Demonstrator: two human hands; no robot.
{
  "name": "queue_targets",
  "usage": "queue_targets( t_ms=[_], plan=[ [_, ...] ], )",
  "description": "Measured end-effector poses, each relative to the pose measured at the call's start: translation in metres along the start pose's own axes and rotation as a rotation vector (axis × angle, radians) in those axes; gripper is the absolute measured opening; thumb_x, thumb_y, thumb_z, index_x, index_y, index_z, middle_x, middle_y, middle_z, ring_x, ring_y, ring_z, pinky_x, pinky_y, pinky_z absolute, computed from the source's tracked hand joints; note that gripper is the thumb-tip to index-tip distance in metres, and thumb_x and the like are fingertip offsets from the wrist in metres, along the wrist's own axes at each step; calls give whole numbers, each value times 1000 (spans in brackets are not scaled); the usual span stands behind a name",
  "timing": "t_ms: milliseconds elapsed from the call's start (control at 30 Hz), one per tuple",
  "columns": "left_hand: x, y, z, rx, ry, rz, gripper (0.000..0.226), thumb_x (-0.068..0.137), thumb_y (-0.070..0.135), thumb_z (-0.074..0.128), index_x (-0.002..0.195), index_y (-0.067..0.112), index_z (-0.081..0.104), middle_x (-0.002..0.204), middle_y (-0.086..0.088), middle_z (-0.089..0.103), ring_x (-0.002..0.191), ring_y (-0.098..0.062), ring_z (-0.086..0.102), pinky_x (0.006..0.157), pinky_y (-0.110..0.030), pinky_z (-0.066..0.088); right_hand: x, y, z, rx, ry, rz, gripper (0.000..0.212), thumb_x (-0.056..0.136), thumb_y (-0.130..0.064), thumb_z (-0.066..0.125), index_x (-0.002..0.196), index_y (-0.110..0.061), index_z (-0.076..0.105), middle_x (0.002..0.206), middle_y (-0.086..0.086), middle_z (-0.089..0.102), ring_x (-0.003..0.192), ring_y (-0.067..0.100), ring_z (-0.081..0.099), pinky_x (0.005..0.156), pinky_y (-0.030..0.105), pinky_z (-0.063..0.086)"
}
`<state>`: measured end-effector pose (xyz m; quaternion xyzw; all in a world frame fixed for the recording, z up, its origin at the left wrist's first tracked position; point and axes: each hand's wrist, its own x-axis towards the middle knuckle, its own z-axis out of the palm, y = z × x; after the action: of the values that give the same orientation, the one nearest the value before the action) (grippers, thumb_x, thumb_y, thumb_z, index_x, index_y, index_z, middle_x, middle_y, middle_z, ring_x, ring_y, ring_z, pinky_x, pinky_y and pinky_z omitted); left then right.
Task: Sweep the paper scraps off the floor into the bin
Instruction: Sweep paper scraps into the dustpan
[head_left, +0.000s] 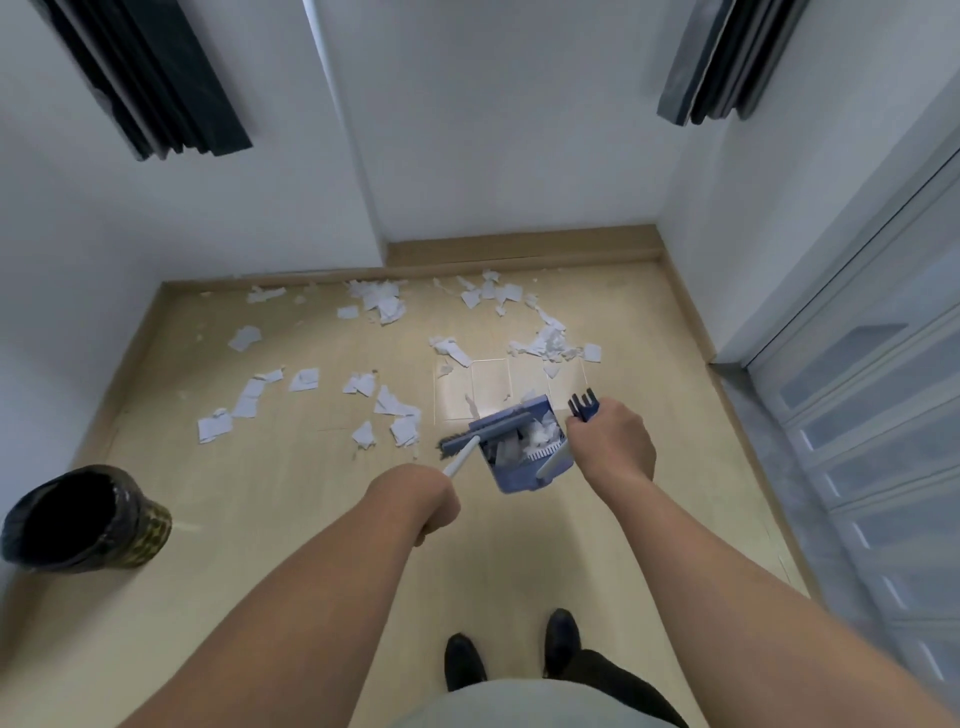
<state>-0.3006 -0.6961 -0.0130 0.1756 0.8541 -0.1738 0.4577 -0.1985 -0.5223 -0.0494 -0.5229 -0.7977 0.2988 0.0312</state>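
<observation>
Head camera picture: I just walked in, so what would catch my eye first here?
Torn white paper scraps litter the wooden floor toward the far wall. In the middle, the left hand grips a blue broom whose head sits at the mouth of a blue dustpan already holding scraps, its handle held by the right hand. A black-lined bin lies tilted at the left.

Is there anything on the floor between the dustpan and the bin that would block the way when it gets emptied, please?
Nothing visible does. The dustpan, already holding scraps, sits right of the bin, and the floor between them shows only bare boards. The loose paper scraps lie farther off, toward the wall.
</observation>
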Motion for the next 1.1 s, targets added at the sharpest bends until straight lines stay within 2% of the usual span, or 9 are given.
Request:
queue_targets(
  t_ms=[167,233,433,500,667,767,867,1000,1100],
  plan=[
    [5,-25,-13,-31,-22,-37,52,87,3,41,139,-1,41,65,-8,56,52,-18,51,55,-29,42,-1,-30,22,17,-48,-26,17,88,-30,54,91,-15,62,81,2,59,72,28,56,59,29,36],
    [9,-34,-10,-71,-30,-64,53,86,2,43,138,0,42,64,-8,57,52,-18,51,63,-28,44,0,-39,30,29,-77,-42,17,90,-30,54,93,-15,61,82,2,59,74,27,55,59,29,36],
    [19,-80,-14,-144,-57,-95,42,83,-3,52,126,-2,55,68,-10,57,59,-24,55,69,-29,44,-1,-75,60,106,-164,-84,20,90,-34,55,94,-17,62,90,3,65,81,27,63,65,31,45],
    [23,-107,-13,-151,-67,-106,39,83,-3,54,122,-3,59,68,-10,56,63,-25,56,69,-30,44,-5,-93,72,106,-177,-94,21,89,-34,54,94,-17,63,90,4,66,79,27,65,65,31,48],
    [48,-175,-17,-252,-55,-114,37,82,-2,53,118,-5,61,65,-10,56,53,-22,51,68,-30,45,-17,-137,95,62,-192,-131,18,88,-34,56,89,-17,60,82,1,64,77,26,64,67,33,51],
    [63,-227,-26,-336,-61,-94,25,84,0,49,103,0,65,78,-13,61,65,-26,55,69,-29,45,-35,-169,113,69,-176,-108,16,86,-32,56,86,-16,59,79,1,63,75,27,65,71,38,56],
    [75,-276,-33,-415,-53,-52,29,84,-1,46,106,-3,66,81,-14,60,75,-28,55,70,-30,45,-57,-206,131,49,-155,-100,16,87,-31,56,83,-16,59,77,1,62,71,26,63,68,35,55],
    [88,-335,-35,-540,-61,-58,20,89,1,38,77,0,54,61,-11,52,57,-23,50,59,-26,42,-88,-255,155,-10,-129,-151,16,87,-31,56,82,-17,59,76,1,63,67,24,61,53,27,40],
    [95,-361,-37,-666,-79,-67,16,90,0,35,97,-4,49,58,-9,49,46,-17,42,48,-24,37,-100,-279,165,-32,-128,-180,13,86,-31,56,84,-19,60,77,0,63,68,23,60,51,26,34]
  ],
)
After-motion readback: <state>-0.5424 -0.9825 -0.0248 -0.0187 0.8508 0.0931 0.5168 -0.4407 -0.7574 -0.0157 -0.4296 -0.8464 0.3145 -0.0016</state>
